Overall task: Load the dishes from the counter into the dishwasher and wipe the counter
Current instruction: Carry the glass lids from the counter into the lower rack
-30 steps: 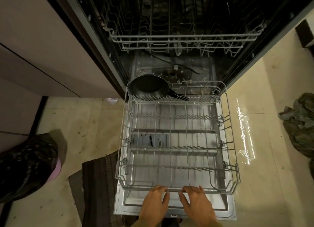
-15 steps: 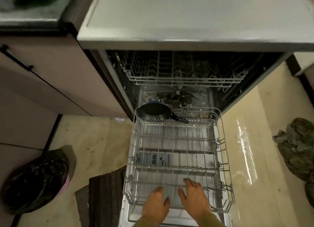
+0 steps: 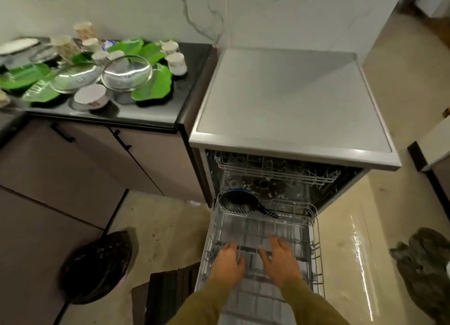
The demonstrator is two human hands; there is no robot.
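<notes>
The dishwasher [image 3: 292,100] stands open with its lower rack [image 3: 314,246] pulled out over the door. A black frying pan [image 3: 239,200] leans at the rack's back left corner. My left hand [image 3: 227,267] and my right hand [image 3: 280,260] hover flat over the rack's middle, fingers straight, holding nothing. On the dark counter [image 3: 192,81] at the upper left lie green leaf-shaped plates [image 3: 155,85], two glass lids [image 3: 126,72], a white bowl [image 3: 90,97] and several patterned cups [image 3: 175,63].
A black bin bag [image 3: 97,266] sits on the floor at the left, and a dark mat [image 3: 170,293] lies beside the dishwasher door. A crumpled green cloth [image 3: 423,263] lies on the wet floor at the right. The upper rack [image 3: 275,170] stays inside the machine.
The view has risen from the rack to take in the counter and dishwasher top. Both hands have left the rack's front edge and now hover open above its middle.
</notes>
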